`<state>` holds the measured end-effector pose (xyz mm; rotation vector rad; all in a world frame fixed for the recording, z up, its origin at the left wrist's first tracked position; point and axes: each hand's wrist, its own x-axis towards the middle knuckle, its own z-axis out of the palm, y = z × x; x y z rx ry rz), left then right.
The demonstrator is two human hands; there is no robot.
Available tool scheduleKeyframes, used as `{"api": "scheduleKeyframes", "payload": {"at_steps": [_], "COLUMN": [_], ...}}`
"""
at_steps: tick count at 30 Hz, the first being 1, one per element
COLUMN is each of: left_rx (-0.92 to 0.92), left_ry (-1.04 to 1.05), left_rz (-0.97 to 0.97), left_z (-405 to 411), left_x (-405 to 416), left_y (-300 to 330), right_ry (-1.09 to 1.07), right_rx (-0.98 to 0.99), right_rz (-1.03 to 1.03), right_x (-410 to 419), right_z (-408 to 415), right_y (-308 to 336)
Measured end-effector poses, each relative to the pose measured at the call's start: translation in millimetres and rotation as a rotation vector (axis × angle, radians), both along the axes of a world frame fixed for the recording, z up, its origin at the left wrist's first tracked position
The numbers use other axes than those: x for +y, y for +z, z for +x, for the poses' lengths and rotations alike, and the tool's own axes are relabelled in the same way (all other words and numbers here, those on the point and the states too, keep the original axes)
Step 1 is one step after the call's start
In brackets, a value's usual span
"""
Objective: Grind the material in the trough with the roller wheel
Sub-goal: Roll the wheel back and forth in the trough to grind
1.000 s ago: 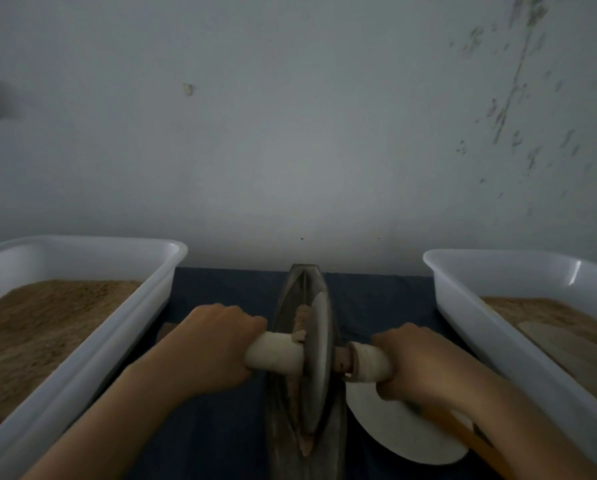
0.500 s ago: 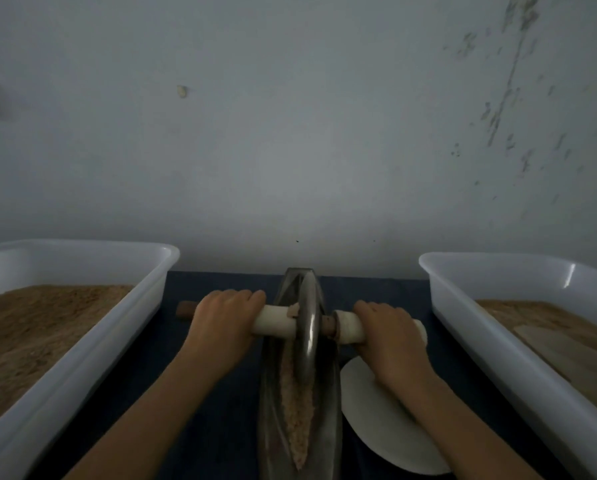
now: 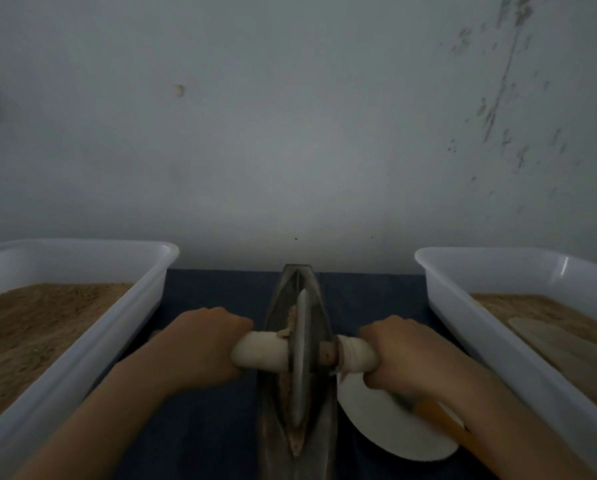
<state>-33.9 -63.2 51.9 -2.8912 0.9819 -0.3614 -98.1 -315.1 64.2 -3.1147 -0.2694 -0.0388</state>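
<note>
A dark boat-shaped metal trough [image 3: 292, 285] lies lengthwise on the blue cloth at centre, with tan ground material [image 3: 296, 441] in its groove. A grey roller wheel [image 3: 301, 355] stands upright in the groove, on an axle with white-wrapped handles [image 3: 260, 353]. My left hand [image 3: 203, 344] grips the left handle. My right hand [image 3: 401, 351] grips the right handle. Bits of material stick to the wheel's left face.
A white plastic tub [image 3: 82, 344] of brown powder sits at left. Another white tub [image 3: 491, 344] at right holds powder and a flat pale piece. A white plate [image 3: 387, 431] lies beside the trough under my right forearm. A grey wall rises close behind.
The wheel rolled away from me to the trough's far end half a second ago, and has rolled back toward me to the trough's middle, both hands staying on the handles.
</note>
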Motion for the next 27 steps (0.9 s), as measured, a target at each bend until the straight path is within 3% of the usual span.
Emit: {"api": "scheduleKeyframes", "payload": {"at_steps": [5,9,16,19,23,27], "left_rx": [0.069,-0.051,-0.217,-0.325,-0.394,-0.268], "left_ry": [0.027,0.071,0.096,0.043,0.061,0.093], "left_rz": [0.029,-0.036,-0.181,-0.242,-0.256,-0.216], "left_z": [1.1,8.8,27.7,28.6,26.3,22.7], "left_x": [-3.1,-7.8,-18.0,-20.9,-24.5,-21.6], "left_y": [3.3,-5.4,-18.8,-24.1,-24.1,-23.3], "right_ry": [0.008,-0.033,-0.010,-0.035,-0.072,-0.054], "right_rx": [-0.045,-0.126,-0.508,-0.613,-0.607,-0.506], "right_rz": [-0.003,0.045,-0.010,0.059,0.074,0.066], "right_x": [1.2,3.5,5.1,7.0,3.4,3.1], "right_z": [-2.0,11.6,41.9,43.9,45.2,42.2], "right_y": [-1.2,-9.0,-27.9,-33.8,-42.1,-38.0]}}
